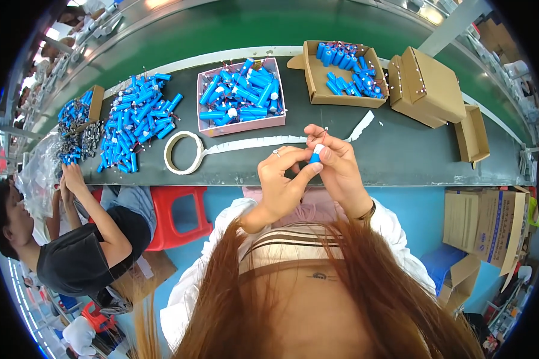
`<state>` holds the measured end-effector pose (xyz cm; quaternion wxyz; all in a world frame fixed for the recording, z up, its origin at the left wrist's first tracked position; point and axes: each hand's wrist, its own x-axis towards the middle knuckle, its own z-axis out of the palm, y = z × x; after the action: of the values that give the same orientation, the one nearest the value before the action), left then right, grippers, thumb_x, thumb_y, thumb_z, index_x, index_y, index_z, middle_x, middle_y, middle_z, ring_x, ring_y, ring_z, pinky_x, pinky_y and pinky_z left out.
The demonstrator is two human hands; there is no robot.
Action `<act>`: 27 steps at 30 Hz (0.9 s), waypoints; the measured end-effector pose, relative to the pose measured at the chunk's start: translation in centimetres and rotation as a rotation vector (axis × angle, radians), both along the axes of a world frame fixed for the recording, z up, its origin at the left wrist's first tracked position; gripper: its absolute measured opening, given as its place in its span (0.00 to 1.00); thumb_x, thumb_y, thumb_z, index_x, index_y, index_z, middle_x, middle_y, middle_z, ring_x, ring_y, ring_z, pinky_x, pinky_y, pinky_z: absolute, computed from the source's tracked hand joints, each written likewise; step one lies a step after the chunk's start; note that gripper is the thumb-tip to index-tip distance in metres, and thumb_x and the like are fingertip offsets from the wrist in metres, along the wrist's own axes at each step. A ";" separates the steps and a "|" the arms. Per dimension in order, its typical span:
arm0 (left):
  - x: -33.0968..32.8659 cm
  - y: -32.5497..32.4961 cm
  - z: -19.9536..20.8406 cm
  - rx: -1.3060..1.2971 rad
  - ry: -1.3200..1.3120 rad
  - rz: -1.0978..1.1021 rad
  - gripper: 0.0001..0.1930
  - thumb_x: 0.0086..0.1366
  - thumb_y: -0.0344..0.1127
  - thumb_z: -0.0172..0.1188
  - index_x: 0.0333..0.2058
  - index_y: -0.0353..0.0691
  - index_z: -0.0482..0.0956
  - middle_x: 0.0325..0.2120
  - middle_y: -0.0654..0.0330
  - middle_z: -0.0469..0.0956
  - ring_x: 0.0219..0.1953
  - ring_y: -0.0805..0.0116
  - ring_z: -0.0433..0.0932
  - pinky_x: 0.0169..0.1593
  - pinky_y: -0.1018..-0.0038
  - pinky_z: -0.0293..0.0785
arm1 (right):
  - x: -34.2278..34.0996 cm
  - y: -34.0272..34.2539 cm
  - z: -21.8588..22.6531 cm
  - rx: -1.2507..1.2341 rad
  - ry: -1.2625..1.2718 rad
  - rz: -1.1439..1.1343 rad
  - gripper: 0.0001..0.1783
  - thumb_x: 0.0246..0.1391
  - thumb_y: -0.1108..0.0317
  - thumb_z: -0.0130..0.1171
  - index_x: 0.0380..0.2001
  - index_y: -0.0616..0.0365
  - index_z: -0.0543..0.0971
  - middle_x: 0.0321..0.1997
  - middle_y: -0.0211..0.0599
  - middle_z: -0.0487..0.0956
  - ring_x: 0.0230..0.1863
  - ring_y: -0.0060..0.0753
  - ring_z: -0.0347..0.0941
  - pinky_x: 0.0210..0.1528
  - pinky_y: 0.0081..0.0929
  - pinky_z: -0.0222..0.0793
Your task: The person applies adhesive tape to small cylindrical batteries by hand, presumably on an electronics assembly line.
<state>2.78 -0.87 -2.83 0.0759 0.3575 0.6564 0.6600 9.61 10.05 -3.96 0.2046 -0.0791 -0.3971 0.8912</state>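
Note:
Above the table's front edge, my left hand (283,182) and my right hand (342,173) meet around one blue cylindrical battery (314,158). A piece of white tape (318,149) covers its upper end, and a thin red wire rises from it. The fingers and thumbs of both hands pinch the battery, hiding much of its body. Just beyond my hands lies a long strip of white tape (245,144), notched along its edge. It runs from a tape roll (183,153) at the left, and a further tape piece (360,125) lies to the right.
A pink box (241,125) heaped with blue batteries stands behind the tape. Left of it is a loose battery pile (139,113). Cardboard trays (347,100) and boxes (428,90) stand at the right. At the left, a co-worker (90,251) sits near a red stool (182,218).

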 end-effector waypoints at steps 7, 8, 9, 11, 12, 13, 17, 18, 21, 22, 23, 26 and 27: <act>0.3 0.0 -0.1 -0.021 0.081 0.021 0.10 0.44 0.27 0.65 0.29 0.33 0.80 0.22 0.58 0.77 0.19 0.72 0.69 0.22 0.79 0.64 | 0.4 -0.3 -0.6 0.058 -0.009 -0.114 0.07 0.44 0.72 0.62 0.27 0.64 0.79 0.45 0.37 0.67 0.48 0.27 0.61 0.48 0.24 0.59; 0.2 0.1 -0.1 -0.018 0.107 0.028 0.10 0.44 0.27 0.66 0.29 0.33 0.79 0.22 0.57 0.77 0.20 0.71 0.70 0.22 0.78 0.65 | 0.4 -0.3 -0.6 0.113 -0.032 -0.131 0.09 0.45 0.68 0.62 0.28 0.64 0.79 0.48 0.35 0.65 0.46 0.26 0.60 0.49 0.23 0.57; 0.2 0.1 -0.1 -0.018 0.130 0.034 0.10 0.44 0.26 0.66 0.29 0.33 0.79 0.22 0.57 0.77 0.20 0.70 0.70 0.22 0.78 0.65 | 0.4 -0.4 -0.4 0.111 -0.029 -0.131 0.09 0.45 0.68 0.62 0.28 0.64 0.79 0.48 0.35 0.65 0.46 0.26 0.60 0.49 0.23 0.57; 0.0 0.1 -0.1 -0.005 0.178 0.061 0.11 0.43 0.26 0.65 0.29 0.33 0.79 0.22 0.57 0.77 0.21 0.69 0.71 0.23 0.77 0.66 | 0.2 -0.7 0.0 0.136 -0.022 -0.194 0.10 0.44 0.69 0.62 0.29 0.65 0.79 0.49 0.35 0.64 0.47 0.24 0.60 0.48 0.22 0.59; 0.0 0.1 -0.1 0.009 0.218 0.087 0.11 0.42 0.25 0.65 0.29 0.33 0.79 0.22 0.56 0.76 0.21 0.67 0.71 0.24 0.77 0.66 | 0.3 -0.7 0.0 0.132 -0.026 -0.196 0.10 0.44 0.69 0.62 0.29 0.65 0.79 0.49 0.35 0.64 0.47 0.24 0.60 0.48 0.22 0.59; 0.0 0.1 -0.1 0.004 0.214 0.084 0.11 0.42 0.25 0.65 0.29 0.33 0.79 0.22 0.56 0.76 0.21 0.67 0.71 0.24 0.77 0.66 | 0.2 -0.6 0.0 0.064 -0.006 -0.160 0.08 0.43 0.72 0.62 0.28 0.65 0.79 0.49 0.36 0.64 0.48 0.25 0.61 0.49 0.24 0.59; -0.2 0.1 0.6 0.034 0.412 0.134 0.12 0.39 0.24 0.65 0.28 0.34 0.79 0.22 0.58 0.76 0.22 0.63 0.72 0.27 0.74 0.67 | 0.3 -0.1 -0.1 -0.114 0.094 0.028 0.09 0.41 0.74 0.63 0.30 0.64 0.79 0.50 0.36 0.63 0.50 0.24 0.60 0.50 0.24 0.59; -0.2 0.0 0.8 0.048 0.471 0.123 0.12 0.39 0.24 0.65 0.28 0.35 0.79 0.23 0.59 0.76 0.22 0.64 0.72 0.27 0.74 0.66 | 0.3 0.1 -0.4 -0.123 0.125 0.069 0.09 0.41 0.73 0.63 0.29 0.62 0.79 0.51 0.34 0.63 0.49 0.23 0.60 0.50 0.23 0.59; -0.5 -0.2 0.4 0.077 0.573 0.117 0.13 0.38 0.25 0.66 0.28 0.36 0.79 0.24 0.60 0.76 0.21 0.65 0.71 0.25 0.74 0.64 | 0.6 0.5 -0.9 -0.126 0.200 0.154 0.14 0.43 0.71 0.62 0.35 0.63 0.77 0.58 0.33 0.62 0.51 0.27 0.62 0.51 0.23 0.62; -0.6 -0.2 0.6 0.083 0.616 0.110 0.13 0.38 0.25 0.66 0.28 0.36 0.79 0.24 0.61 0.76 0.21 0.65 0.70 0.24 0.74 0.64 | 0.6 0.6 -1.0 -0.132 0.221 0.173 0.16 0.42 0.71 0.62 0.38 0.64 0.76 0.59 0.34 0.61 0.53 0.27 0.61 0.52 0.25 0.62; -0.7 -0.1 0.7 0.089 0.659 0.104 0.14 0.38 0.25 0.66 0.28 0.36 0.79 0.25 0.61 0.75 0.20 0.65 0.70 0.24 0.74 0.64 | 0.7 0.7 -0.9 -0.134 0.211 0.171 0.16 0.42 0.71 0.62 0.38 0.64 0.76 0.59 0.34 0.61 0.53 0.27 0.61 0.52 0.25 0.62; -0.8 -0.2 0.8 0.073 0.669 0.084 0.14 0.38 0.25 0.66 0.29 0.36 0.78 0.25 0.61 0.75 0.20 0.65 0.70 0.24 0.74 0.64 | 0.7 0.7 0.5 -0.069 0.144 0.176 0.19 0.41 0.67 0.62 0.39 0.62 0.76 0.59 0.40 0.60 0.54 0.28 0.60 0.52 0.25 0.61; -0.9 -0.2 0.8 0.067 0.677 0.071 0.14 0.37 0.25 0.66 0.29 0.36 0.78 0.25 0.61 0.75 0.20 0.65 0.70 0.24 0.74 0.64 | 0.7 0.8 0.7 -0.069 0.141 0.176 0.19 0.41 0.67 0.62 0.39 0.62 0.76 0.59 0.40 0.60 0.54 0.28 0.60 0.52 0.25 0.61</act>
<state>1.89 -1.10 -2.04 -0.1812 0.5354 0.6344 0.5272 10.35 10.87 -3.30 0.1504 0.0120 -0.3563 0.9221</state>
